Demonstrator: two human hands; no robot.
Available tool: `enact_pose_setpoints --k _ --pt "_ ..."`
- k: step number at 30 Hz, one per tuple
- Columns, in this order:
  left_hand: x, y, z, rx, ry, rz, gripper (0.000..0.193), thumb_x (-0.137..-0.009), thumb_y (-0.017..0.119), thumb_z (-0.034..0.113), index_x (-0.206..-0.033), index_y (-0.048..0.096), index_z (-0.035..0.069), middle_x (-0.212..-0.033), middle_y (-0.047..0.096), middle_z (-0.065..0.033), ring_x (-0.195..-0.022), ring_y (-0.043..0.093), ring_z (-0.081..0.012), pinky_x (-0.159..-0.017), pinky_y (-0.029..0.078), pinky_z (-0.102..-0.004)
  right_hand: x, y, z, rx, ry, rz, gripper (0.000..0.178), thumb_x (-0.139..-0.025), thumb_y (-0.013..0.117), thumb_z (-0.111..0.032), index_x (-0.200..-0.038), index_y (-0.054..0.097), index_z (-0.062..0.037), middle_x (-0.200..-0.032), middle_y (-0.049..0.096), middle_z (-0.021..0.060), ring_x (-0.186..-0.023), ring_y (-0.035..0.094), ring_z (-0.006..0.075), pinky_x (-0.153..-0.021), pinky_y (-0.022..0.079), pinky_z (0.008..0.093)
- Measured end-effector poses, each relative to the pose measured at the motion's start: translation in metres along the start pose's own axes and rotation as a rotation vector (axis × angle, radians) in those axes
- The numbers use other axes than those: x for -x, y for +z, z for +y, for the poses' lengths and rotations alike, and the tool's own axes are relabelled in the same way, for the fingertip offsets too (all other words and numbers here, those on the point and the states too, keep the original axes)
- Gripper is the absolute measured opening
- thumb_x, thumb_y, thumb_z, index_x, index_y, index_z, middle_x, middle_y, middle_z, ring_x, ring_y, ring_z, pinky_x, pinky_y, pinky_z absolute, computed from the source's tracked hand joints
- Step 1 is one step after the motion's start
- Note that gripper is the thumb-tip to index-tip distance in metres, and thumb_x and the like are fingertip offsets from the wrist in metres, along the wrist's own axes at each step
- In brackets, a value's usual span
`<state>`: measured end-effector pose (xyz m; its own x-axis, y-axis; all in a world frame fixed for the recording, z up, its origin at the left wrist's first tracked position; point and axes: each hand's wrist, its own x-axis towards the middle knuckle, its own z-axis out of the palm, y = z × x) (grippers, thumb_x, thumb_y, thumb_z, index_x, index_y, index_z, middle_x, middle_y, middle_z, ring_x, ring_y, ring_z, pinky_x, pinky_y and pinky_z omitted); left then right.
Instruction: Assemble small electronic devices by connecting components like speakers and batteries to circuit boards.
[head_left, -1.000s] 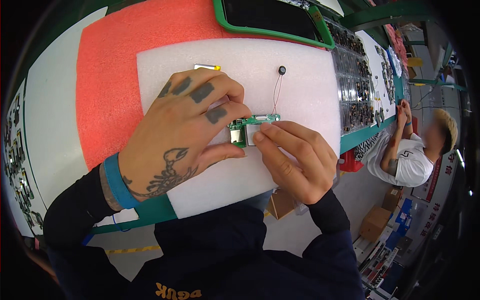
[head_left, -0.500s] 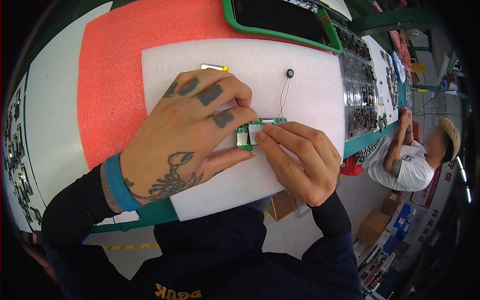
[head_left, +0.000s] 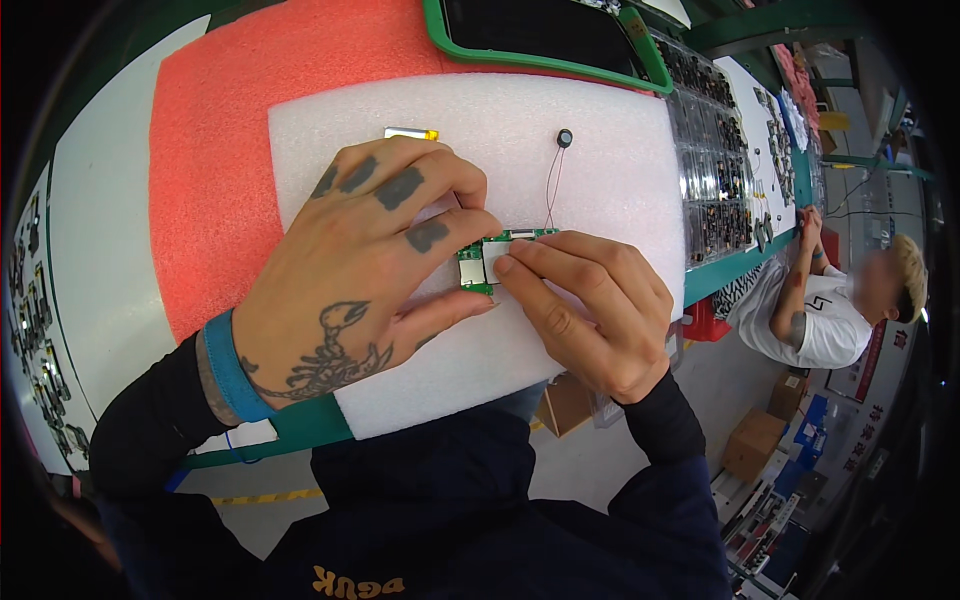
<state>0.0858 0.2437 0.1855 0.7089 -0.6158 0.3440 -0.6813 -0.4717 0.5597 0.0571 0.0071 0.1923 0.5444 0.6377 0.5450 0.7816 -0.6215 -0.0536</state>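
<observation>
A small green circuit board (head_left: 473, 272) lies on the white foam sheet, and its silver metal parts show between my fingers. My left hand (head_left: 365, 260) closes on its left side, thumb at the near edge and fingertips at the far edge. On the board sits a flat whitish square piece (head_left: 493, 262). The thumb and index finger of my right hand (head_left: 605, 310) press together at that piece and partly cover it. Two thin red wires run from the board's far right corner to a small round black speaker (head_left: 564, 139) on the foam.
A silver battery with yellow tape (head_left: 411, 133) lies beyond my left hand. The white foam (head_left: 620, 180) rests on red foam (head_left: 215, 170). A green-framed dark tray (head_left: 545, 35) is at the far side; clear trays of small parts (head_left: 715, 165) stand right. A person (head_left: 830, 315) sits farther right.
The whole scene has shifted slightly left and up in the picture as the view moved. Both hands keep nearly the same grip on the board and the whitish piece.
</observation>
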Motion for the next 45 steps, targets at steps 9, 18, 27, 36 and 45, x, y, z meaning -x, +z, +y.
enact_pose_setpoints --k 9,18,27,36,45 --pt "-0.002 0.001 0.000 0.002 0.009 -0.017 0.044 -0.079 0.083 0.026 -0.117 0.066 0.011 -0.126 0.055 -0.0063 -0.122 0.049 -0.0296 -0.111 0.039 -0.0446 0.002 -0.002 0.001 -0.003 0.011 -0.021 0.020 -0.081 0.079 -0.008 -0.101 0.080 -0.0075 -0.104 0.074 0.0054 -0.094 0.069 0.0189 -0.078 0.057 0.0280" --pt "-0.006 0.000 0.002 -0.020 0.007 -0.016 0.044 -0.079 0.083 0.028 -0.117 0.066 0.011 -0.126 0.056 -0.0059 -0.123 0.049 -0.0297 -0.111 0.039 -0.0452 0.002 -0.003 0.004 -0.007 0.015 -0.043 0.023 -0.080 0.081 -0.007 -0.102 0.081 -0.0099 -0.104 0.076 0.0044 -0.095 0.070 0.0191 -0.080 0.058 0.0293" --pt "-0.002 0.001 0.006 0.016 -0.045 -0.018 0.043 -0.081 0.082 0.029 -0.117 0.066 0.011 -0.124 0.057 -0.0055 -0.122 0.050 -0.0295 -0.110 0.039 -0.0461 0.004 -0.006 0.000 -0.059 0.082 -0.022 0.023 -0.079 0.082 -0.009 -0.101 0.080 -0.0096 -0.095 0.073 0.0039 -0.091 0.069 0.0192 -0.076 0.057 0.0285" --pt "-0.006 -0.002 0.008 0.007 -0.079 -0.078 0.042 -0.082 0.080 0.029 -0.118 0.068 0.012 -0.124 0.058 -0.0059 -0.121 0.051 -0.0296 -0.109 0.039 -0.0476 0.016 -0.019 0.005 -0.039 0.180 -0.076 0.019 -0.081 0.081 -0.007 -0.100 0.078 -0.0045 -0.086 0.070 0.0046 -0.067 0.057 0.0131 -0.062 0.051 0.0241" --pt "-0.009 -0.004 0.011 0.002 -0.103 -0.097 0.043 -0.080 0.081 0.030 -0.117 0.070 0.012 -0.123 0.057 -0.0064 -0.121 0.050 -0.0297 -0.108 0.040 -0.0465 0.022 -0.021 0.021 -0.247 0.258 0.003 0.023 -0.077 0.088 -0.009 -0.098 0.079 -0.0037 -0.087 0.071 0.0070 -0.068 0.060 0.0131 -0.061 0.050 0.0220"
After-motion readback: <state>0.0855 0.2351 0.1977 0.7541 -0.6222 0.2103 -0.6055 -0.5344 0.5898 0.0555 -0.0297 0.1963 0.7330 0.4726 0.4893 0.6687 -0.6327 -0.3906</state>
